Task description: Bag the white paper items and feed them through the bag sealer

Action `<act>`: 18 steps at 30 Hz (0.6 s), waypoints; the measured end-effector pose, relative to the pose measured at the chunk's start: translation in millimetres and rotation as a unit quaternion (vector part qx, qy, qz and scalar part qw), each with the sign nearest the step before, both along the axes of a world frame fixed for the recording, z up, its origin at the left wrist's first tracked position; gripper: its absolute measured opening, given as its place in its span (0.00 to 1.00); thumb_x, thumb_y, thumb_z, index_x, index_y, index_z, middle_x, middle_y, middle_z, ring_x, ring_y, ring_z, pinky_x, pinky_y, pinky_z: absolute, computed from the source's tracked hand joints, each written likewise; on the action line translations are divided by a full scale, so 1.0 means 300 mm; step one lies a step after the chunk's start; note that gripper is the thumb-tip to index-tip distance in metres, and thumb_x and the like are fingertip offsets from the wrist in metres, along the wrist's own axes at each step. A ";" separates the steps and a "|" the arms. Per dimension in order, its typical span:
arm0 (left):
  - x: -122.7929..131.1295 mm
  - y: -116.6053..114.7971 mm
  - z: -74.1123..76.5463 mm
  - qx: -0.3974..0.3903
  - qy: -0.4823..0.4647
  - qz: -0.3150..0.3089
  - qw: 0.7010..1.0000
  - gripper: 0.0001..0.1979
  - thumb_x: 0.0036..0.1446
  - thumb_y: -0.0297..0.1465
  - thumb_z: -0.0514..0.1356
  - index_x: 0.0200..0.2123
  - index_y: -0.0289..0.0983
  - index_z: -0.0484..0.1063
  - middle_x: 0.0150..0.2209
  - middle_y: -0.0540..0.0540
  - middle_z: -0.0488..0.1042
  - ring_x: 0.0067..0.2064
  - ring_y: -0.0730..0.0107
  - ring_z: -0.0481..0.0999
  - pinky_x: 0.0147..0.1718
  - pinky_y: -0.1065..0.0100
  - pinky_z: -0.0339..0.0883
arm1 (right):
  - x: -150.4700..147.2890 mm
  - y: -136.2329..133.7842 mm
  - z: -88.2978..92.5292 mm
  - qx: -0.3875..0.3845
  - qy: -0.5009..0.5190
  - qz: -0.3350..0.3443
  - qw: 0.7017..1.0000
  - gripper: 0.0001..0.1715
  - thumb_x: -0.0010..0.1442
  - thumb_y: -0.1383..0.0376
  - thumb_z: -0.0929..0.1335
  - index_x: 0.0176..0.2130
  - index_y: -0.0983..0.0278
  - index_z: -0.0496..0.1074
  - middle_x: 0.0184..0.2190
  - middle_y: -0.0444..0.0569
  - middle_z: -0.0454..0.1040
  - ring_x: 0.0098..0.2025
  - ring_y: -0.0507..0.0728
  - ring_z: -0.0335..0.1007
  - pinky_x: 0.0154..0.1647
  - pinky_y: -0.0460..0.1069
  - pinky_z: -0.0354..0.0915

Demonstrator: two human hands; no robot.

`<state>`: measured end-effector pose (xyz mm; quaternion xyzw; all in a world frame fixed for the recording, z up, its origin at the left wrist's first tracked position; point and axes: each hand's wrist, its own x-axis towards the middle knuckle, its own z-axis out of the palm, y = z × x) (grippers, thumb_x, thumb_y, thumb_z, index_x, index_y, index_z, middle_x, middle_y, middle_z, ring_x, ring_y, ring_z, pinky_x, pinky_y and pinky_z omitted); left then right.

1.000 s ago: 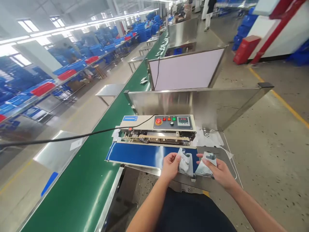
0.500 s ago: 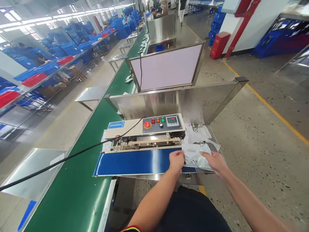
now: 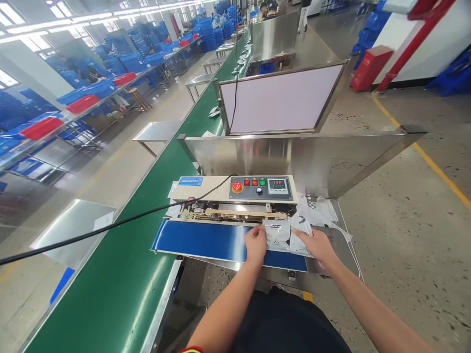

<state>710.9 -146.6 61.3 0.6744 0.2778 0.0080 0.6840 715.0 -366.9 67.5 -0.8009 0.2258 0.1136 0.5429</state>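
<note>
My left hand [image 3: 256, 244] pinches the left edge of a white plastic packet [image 3: 277, 236] with dark print. The packet lies at the right part of the blue belt [image 3: 206, 240], its top edge close to the sealing slot of a cream band sealer [image 3: 217, 193]. My right hand [image 3: 317, 245] is closed on white plastic [image 3: 300, 240] at the packet's right side. Whether this is a second packet or part of the same one, I cannot tell. More white plastic bags [image 3: 322, 212] lie behind my right hand.
A green conveyor [image 3: 121, 294] runs along the left. A black cable [image 3: 110, 225] crosses above it to the sealer. Behind the sealer stands a steel panel [image 3: 257, 152], with a white board [image 3: 279, 100] beyond. Workers and blue crates [image 3: 208, 37] are far off.
Both hands have moved left along the sealer with the packet, which now sits further over the blue belt. The camera view has turned slightly left.
</note>
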 end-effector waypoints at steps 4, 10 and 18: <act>-0.097 0.015 0.075 0.152 -0.150 -0.071 0.974 0.20 0.64 0.45 0.69 0.51 0.39 0.83 0.51 0.37 0.85 0.50 0.54 0.83 0.53 0.57 0.76 | -0.071 0.032 -0.007 0.074 -0.037 0.006 0.997 0.36 0.52 0.35 0.78 0.36 0.64 0.82 0.27 0.51 0.78 0.30 0.63 0.74 0.28 0.53 0.70; -0.114 -0.152 0.082 0.060 -0.144 -0.222 0.962 0.19 0.71 0.45 0.61 0.44 0.36 0.84 0.40 0.41 0.86 0.40 0.59 0.81 0.44 0.61 0.74 | -0.118 0.063 0.021 0.130 -0.136 0.002 0.982 0.45 0.56 0.28 0.73 0.46 0.64 0.82 0.39 0.56 0.84 0.40 0.65 0.80 0.39 0.53 0.77; -0.028 -0.187 0.032 0.046 -0.075 -0.258 0.962 0.26 0.68 0.52 0.60 0.30 0.36 0.81 0.27 0.48 0.75 0.30 0.66 0.69 0.32 0.67 0.63 | -0.134 -0.063 0.012 0.131 -0.060 -0.108 0.984 0.34 0.46 0.37 0.81 0.35 0.62 0.82 0.33 0.52 0.84 0.34 0.62 0.78 0.35 0.52 0.75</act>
